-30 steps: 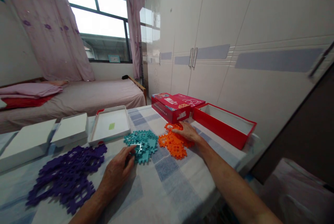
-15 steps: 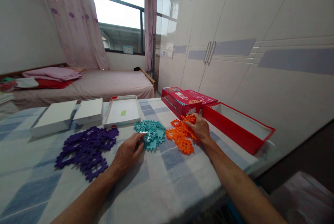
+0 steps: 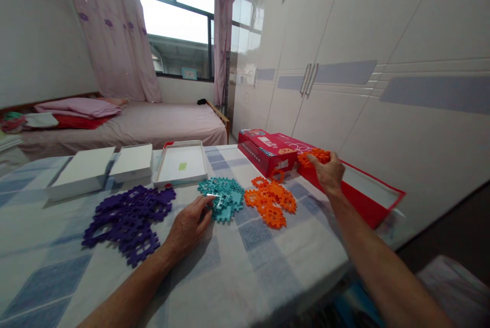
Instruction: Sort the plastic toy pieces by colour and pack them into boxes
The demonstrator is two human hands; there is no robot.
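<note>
My right hand (image 3: pixel 329 171) is raised over the open red box (image 3: pixel 352 198), its fingers wrapped round some orange toothed plastic building pieces (image 3: pixel 312 156). More orange pieces (image 3: pixel 271 203) lie in a loose pile on the table to its left. At the near left edge of a teal pile of similar pieces (image 3: pixel 225 198) is my left hand (image 3: pixel 193 221). Its fingers are curled together with the tips at the pile, beside a bright glint; what they hold, if anything, is hidden. A purple pile of larger toothed pieces (image 3: pixel 130 221) lies further left.
A closed red printed box (image 3: pixel 264 152) stands behind the orange pile. Along the back left are a shallow white tray (image 3: pixel 184 157) with a green sticker and two white boxes (image 3: pixel 82 167). A checked cloth (image 3: pixel 229 287) covers the table. Behind are a bed and a wardrobe.
My right hand has lifted orange pieces off their pile and carried them right and up to the open red box. My left hand stays at the teal pile.
</note>
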